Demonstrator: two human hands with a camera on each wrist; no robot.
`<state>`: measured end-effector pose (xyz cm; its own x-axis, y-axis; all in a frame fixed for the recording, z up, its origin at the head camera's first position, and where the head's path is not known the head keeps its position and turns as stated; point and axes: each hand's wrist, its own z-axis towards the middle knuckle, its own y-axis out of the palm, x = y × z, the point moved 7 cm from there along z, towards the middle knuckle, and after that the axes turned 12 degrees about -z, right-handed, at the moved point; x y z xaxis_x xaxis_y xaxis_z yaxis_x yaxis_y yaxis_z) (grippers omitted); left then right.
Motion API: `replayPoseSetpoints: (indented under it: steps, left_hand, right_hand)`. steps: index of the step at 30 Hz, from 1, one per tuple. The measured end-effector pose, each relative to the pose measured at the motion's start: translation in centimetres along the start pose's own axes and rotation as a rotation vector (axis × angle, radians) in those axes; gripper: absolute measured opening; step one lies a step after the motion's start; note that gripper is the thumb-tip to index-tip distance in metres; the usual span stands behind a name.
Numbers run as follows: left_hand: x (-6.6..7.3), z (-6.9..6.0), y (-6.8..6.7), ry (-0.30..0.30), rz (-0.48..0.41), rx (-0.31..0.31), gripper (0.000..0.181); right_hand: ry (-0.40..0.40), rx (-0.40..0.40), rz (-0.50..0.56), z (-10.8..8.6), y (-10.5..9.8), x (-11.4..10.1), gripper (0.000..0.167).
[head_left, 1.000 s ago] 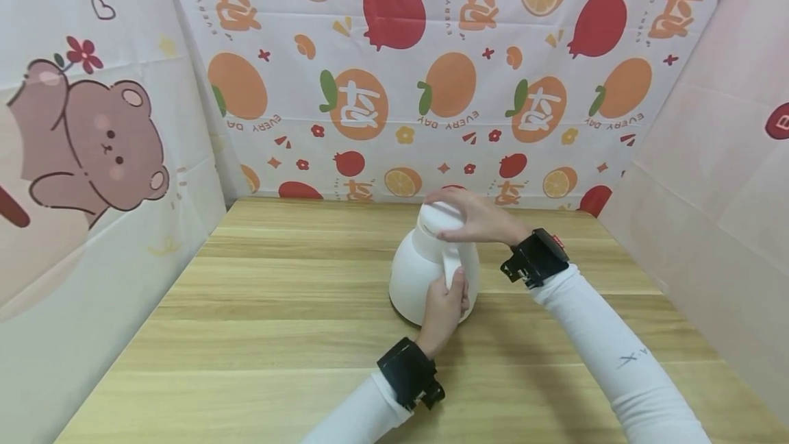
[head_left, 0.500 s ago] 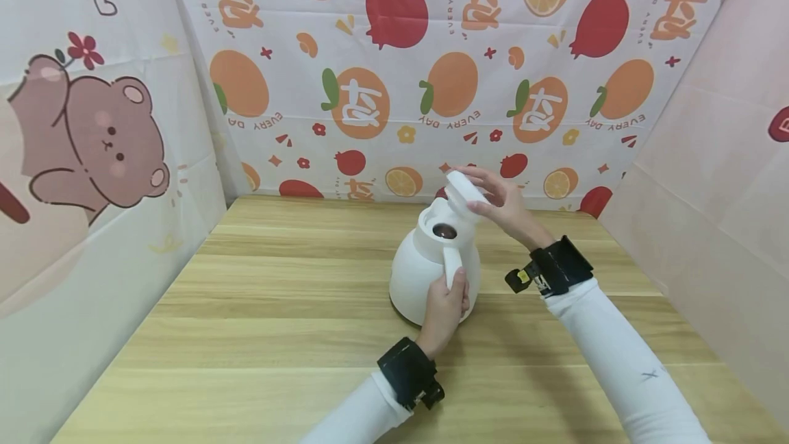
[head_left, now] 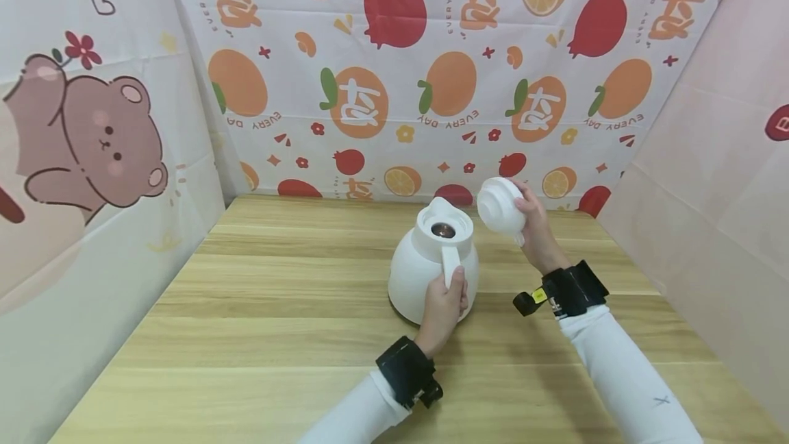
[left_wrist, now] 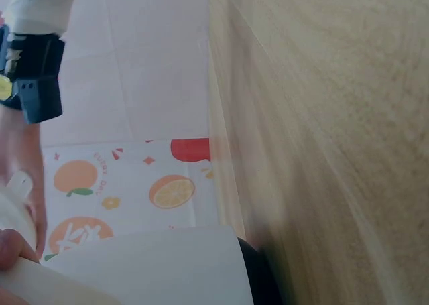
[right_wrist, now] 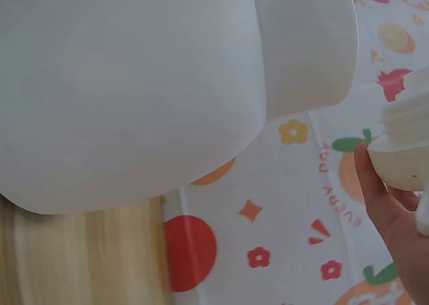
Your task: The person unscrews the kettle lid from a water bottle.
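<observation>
A white thermos jug (head_left: 411,273) stands upright on the wooden table, its round mouth uncovered and dark inside. My left hand (head_left: 442,308) grips the jug's handle (head_left: 451,260), fingers curled around it. To the right of the jug's mouth, my right hand (head_left: 537,230) holds the white lid (head_left: 498,205) in the air, tilted so its stepped underside faces the jug. In the right wrist view the lid (right_wrist: 402,154) shows its threaded plug, with fingers around its rim. The left wrist view shows the jug's side (left_wrist: 167,261) close up, with only part of the left hand visible.
The wooden table (head_left: 277,307) extends around the jug. Behind it hangs a fruit-print cloth (head_left: 394,88), close to the table's back edge. Pale cloths hang on both sides, the left one (head_left: 123,259) with a bear print.
My right hand has lifted the lid off the jug, turned it over sideways and carried it to the right. The left hand keeps its grip on the handle; the jug has not moved.
</observation>
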<state>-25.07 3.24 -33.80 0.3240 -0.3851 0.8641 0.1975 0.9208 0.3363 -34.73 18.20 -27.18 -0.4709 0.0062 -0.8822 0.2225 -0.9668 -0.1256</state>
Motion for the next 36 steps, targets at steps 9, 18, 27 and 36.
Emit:
replayPoseSetpoints:
  steps: [9,18,27,36]
  left_hand:
    - [-0.1,0.1,0.0,-0.003,0.013,-0.006,0.037]
    - [-0.1,0.2,-0.1,-0.002,0.008,0.000,0.037]
    - [-0.1,0.2,-0.2,0.008,0.001,0.005,0.037]
    - [-0.2,0.3,-0.1,0.010,0.008,0.002,0.037]
  right_hand:
    - [0.192,0.031,0.286,-2.4,-1.5,2.8,0.046]
    - [0.227,-0.012,0.618,-3.5,-1.9,4.0,0.056]
    - [0.317,0.017,0.703,-4.4,-2.2,6.1,0.069]
    - [0.369,0.015,0.761,-6.0,-2.9,8.1,0.070]
